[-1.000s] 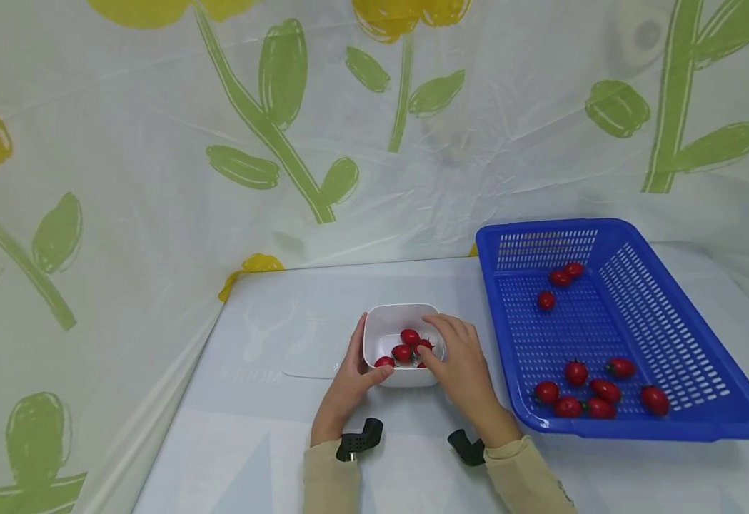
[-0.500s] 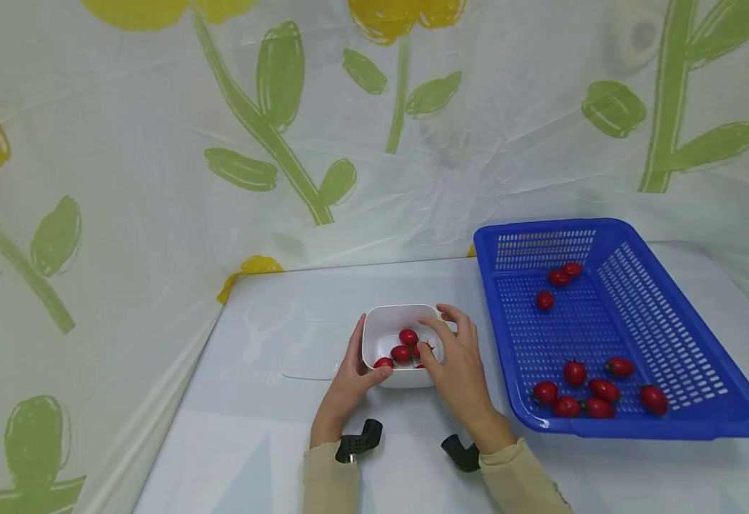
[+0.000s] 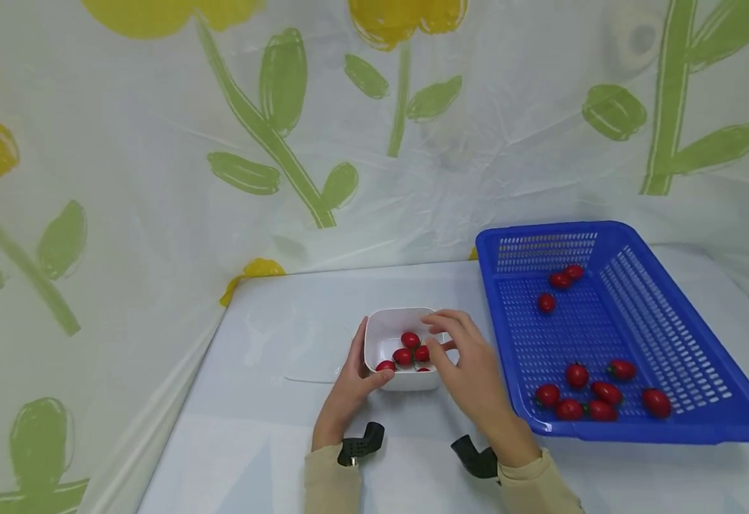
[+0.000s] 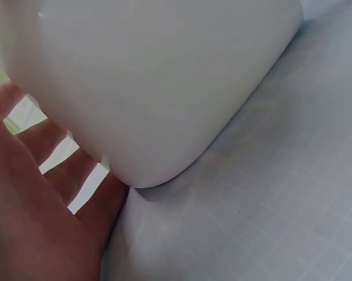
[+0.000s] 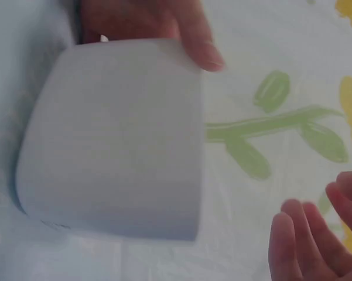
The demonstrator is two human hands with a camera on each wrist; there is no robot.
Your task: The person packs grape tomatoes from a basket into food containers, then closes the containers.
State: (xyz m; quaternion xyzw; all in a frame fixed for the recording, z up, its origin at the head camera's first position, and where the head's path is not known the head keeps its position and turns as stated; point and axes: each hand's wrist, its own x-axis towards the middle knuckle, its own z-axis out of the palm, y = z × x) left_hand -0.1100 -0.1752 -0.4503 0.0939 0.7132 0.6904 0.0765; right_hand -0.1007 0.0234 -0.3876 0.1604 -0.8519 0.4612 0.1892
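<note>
A small white square tub [image 3: 395, 325] stands on the table in the head view, with several red cherry tomatoes [image 3: 403, 357] at its bottom. My left hand [image 3: 346, 389] grips the tub, fingers along its left wall and thumb over the front rim. In the left wrist view the fingers [image 4: 76, 170] of this hand lie against the white wall. At the tub's right rim is my right hand [image 3: 473, 364], fingers loosely bent over the opening. The right wrist view shows its fingers [image 5: 307, 246] apart from the tub, nothing between them.
To the right, a large blue perforated basket [image 3: 670, 314] holds more cherry tomatoes [image 3: 607, 392], several near its front and 3 farther back. A clear flat lid [image 3: 313, 380] lies left of the tub. Behind the table hangs a flower-printed sheet [image 3: 509, 143].
My right hand has drawn back to the right, its thumb coming off a cherry tomato that now shows in the tub. The left hand stays in place on the tub.
</note>
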